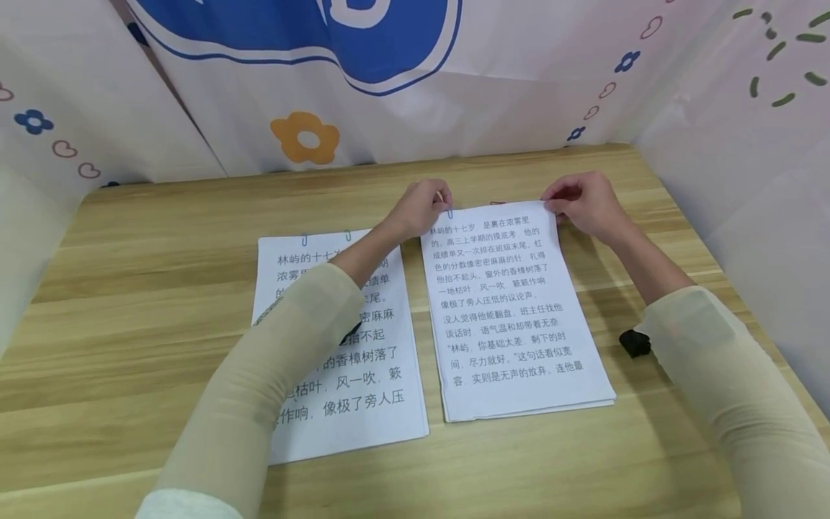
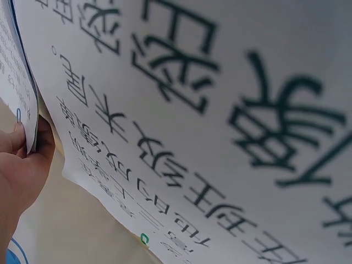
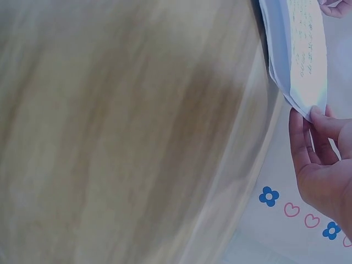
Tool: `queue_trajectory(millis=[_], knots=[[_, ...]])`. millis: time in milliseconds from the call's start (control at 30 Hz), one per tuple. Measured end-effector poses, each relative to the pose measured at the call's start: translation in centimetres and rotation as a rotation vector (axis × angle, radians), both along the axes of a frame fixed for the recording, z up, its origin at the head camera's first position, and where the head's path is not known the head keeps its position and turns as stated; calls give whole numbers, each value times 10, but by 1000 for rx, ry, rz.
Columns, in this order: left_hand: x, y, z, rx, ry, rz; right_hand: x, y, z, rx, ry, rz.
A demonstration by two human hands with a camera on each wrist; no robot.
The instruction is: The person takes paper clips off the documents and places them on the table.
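Fingers of our left hand (image 1: 421, 205) and right hand (image 1: 588, 205) pinch the two far corners of a white, rectangular printed-paper stack (image 1: 509, 324); its long axis runs toward us.

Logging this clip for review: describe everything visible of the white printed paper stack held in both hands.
The white printed paper stack bears rows of black Chinese characters. A small blue paper clip sits at its top left; a red clip shows at its top edge. The left hand and right hand pinch its upper corners; that end looks slightly raised. Layered sheets show at its uneven lower edge, over the light wood-grain table.
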State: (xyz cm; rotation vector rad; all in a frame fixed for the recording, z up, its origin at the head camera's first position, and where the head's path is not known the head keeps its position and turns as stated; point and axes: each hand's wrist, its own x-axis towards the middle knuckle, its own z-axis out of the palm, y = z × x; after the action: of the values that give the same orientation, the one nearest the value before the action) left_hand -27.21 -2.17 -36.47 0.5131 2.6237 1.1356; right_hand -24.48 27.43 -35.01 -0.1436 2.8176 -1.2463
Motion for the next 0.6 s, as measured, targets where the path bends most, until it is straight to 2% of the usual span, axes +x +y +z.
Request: queue_trajectory(millis=[333, 600], knots=[[2, 1, -1, -3, 18, 46, 0, -1, 1, 15, -23, -12], [4, -2, 1, 2, 20, 22, 1, -2, 0, 21, -25, -9]])
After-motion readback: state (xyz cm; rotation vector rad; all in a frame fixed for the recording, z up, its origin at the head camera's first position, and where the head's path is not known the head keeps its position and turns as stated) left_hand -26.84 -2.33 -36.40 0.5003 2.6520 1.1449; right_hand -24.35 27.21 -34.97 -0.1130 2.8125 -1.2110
